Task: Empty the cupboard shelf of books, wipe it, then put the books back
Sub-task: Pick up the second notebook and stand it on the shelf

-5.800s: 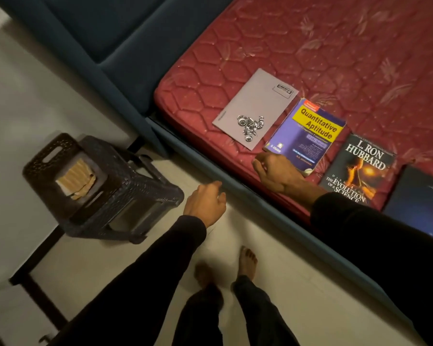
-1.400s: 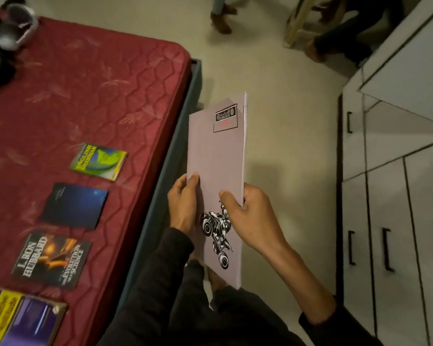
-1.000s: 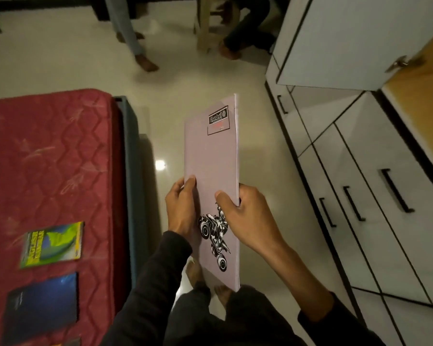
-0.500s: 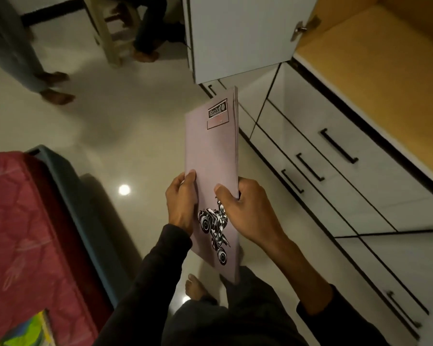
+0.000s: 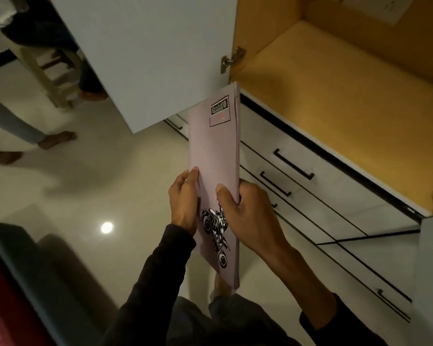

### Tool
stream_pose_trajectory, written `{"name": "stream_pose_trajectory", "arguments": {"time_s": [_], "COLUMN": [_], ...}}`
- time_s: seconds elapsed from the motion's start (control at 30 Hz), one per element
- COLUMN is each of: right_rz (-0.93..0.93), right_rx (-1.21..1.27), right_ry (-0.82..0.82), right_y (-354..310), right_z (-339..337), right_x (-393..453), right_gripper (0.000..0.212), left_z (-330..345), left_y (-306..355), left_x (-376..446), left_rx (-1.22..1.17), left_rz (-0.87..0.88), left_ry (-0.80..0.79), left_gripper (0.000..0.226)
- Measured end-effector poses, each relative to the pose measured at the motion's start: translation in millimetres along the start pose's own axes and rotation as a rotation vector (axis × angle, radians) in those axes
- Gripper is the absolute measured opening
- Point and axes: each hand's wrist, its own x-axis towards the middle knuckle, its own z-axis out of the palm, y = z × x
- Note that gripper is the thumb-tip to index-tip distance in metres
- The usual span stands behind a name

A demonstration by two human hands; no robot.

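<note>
notebook [image 5: 214, 151]: upright, top edge near shelf [image 5: 335, 96]
left hand [image 5: 184, 198]: grip clamped on its left edge
right hand [image 5: 248, 211]: grip clamped on its right edge

A thin mauve notebook [image 5: 214, 151] was held upright in both hands, its top corner just short of the front edge of the cupboard shelf [image 5: 335, 101]. The left hand [image 5: 184, 198] gripped its left edge; the right hand [image 5: 248, 213] gripped its right edge, thumb across the cover. The cupboard door [image 5: 145, 53] stood open. Drawers [image 5: 310, 186] lay below the shelf.
</note>
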Motion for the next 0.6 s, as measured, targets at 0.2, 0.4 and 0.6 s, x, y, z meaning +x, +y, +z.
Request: {"name": "stream_pose_trajectory", "arguments": {"time_s": [0.2,0.4,0.6], "right_rz": [-0.029,-0.039,-0.064], "right_rx": [0.051,0.104,0.139], "right_ry": [0.147,0.284,0.525], "right_y": [-1.7,-11.6,-27.9], "right_z": [-35.7,-68.8,-95.5], "right_x": [21.3,45.7,80.7], "right_gripper": [0.024,0.017,0.025], "left_z": [56.0,105.5,146.8], "left_y": [26.3,54.1,97.3], "left_x": [20.1,40.0,69.3], "left_rx": [0.078,0.052,0.08], "left_rz": [0.09,0.095,0.139], "left_ry": [-0.122,-0.284,-0.395], "left_gripper": [0.034,0.035,0.037]}}
